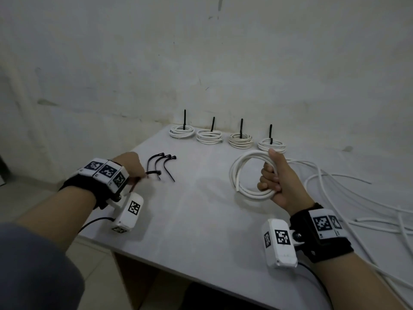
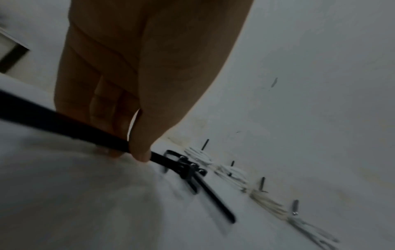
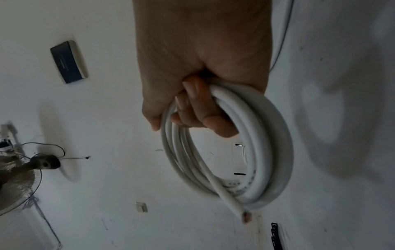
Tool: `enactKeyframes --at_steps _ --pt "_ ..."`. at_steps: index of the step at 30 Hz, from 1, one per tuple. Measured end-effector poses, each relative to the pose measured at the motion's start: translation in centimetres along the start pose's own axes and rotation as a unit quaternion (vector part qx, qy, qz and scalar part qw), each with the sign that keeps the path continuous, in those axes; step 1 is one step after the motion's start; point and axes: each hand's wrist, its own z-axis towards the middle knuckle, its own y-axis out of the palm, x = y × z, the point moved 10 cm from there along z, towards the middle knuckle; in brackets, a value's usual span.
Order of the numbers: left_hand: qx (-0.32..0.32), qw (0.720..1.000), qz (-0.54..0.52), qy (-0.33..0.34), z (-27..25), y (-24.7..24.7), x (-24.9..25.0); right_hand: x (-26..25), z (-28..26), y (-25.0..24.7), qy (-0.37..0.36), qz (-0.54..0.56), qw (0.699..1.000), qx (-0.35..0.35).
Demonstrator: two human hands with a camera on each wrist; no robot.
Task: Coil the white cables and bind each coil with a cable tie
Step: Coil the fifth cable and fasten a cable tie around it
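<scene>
My right hand [image 1: 273, 182] grips a coil of white cable [image 1: 240, 175] and holds it upright above the table; the right wrist view shows the fingers [image 3: 198, 108] curled round the coil [image 3: 267, 143], with a cut end [image 3: 245, 217] sticking out. My left hand [image 1: 134, 168] pinches a black cable tie [image 1: 154, 172] at the table's left edge; the left wrist view shows the thumb [image 2: 141, 152] pressing on the tie [image 2: 89, 131]. Three more black ties [image 1: 166, 164] lie just right of it. Several tied coils [image 1: 210, 136] sit in a row at the back.
Loose white cables [image 1: 357, 198] sprawl over the right side of the white table [image 1: 201, 220]. A wall runs close behind the table. The table's left edge drops to a tiled floor [image 1: 26, 198]. A fan [image 3: 19, 177] shows in the right wrist view.
</scene>
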Motion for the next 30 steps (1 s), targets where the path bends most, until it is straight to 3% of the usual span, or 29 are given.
enactKeyframes --at_steps 2,4,6,9,12,15,17,20,24,27,30 --pt "-0.022 0.986 -0.162 0.033 -1.4 -0.6 3.5 -0.5 0.0 -0.5 -0.024 -0.009 0.999 0.029" --pt "-0.057 0.945 -0.312 0.079 -4.0 -0.7 8.0 -1.2 -0.2 -1.0 -0.052 -0.026 0.996 0.065" --pt "-0.086 0.916 -0.367 0.137 -6.7 -0.4 12.3 -1.9 -0.4 -1.5 -0.083 -0.038 0.99 0.104" --pt "-0.112 0.895 -0.386 0.195 -9.6 1.1 17.4 -3.3 -1.0 -2.3 -0.141 -0.06 0.977 0.151" --pt "-0.112 0.876 -0.433 0.179 -9.9 3.3 19.7 -4.8 -1.7 -2.3 -0.219 -0.117 0.955 0.163" --pt "-0.105 0.841 -0.507 0.155 -9.5 4.8 20.7 -6.2 -2.7 -0.8 -0.302 -0.235 0.914 0.136" --pt "-0.102 0.81 -0.559 0.147 -9.4 5.0 21.3 -6.6 -3.4 0.5 -0.339 -0.292 0.888 0.108" --pt "-0.098 0.736 -0.657 0.133 -9.7 4.8 22.1 -7.0 -3.9 1.5 -0.382 -0.317 0.865 0.073" --pt "-0.111 0.646 -0.744 0.127 -10.3 5.1 23.0 -7.6 -4.0 1.0 -0.395 -0.309 0.861 0.081" --pt "-0.106 0.625 -0.763 0.128 -10.5 5.5 23.3 -7.3 -3.3 0.2 -0.362 -0.298 0.877 0.1" --pt "-0.108 0.621 -0.763 0.142 -10.4 5.7 23.3 -6.5 -2.4 -0.1 -0.303 -0.28 0.907 0.085"
